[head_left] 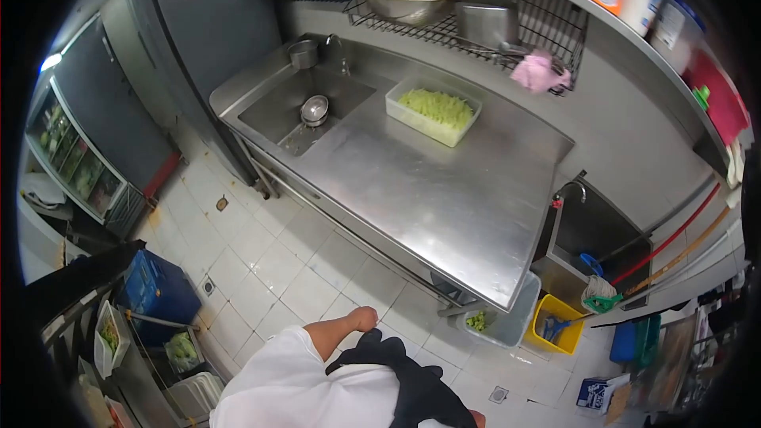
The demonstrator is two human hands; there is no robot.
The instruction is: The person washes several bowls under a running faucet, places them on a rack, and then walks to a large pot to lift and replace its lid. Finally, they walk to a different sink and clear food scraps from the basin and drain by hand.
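Note:
My left hand is in front of the dark apron, with its fingers curled in and nothing showing in it. Only a sliver of my right hand shows at the bottom edge; its fingers are hidden. Both hands are apart from the steel counter. On that counter stands a translucent plastic tub filled with shredded pale green vegetable. In the sink to its left, a small metal bowl lies tilted among scraps.
A steel pot stands by the tap. The wire rack holds a large bowl of noodle-like food. Below the counter's right end are a clear bin and a yellow bucket. A blue bin stands at left on white tiles.

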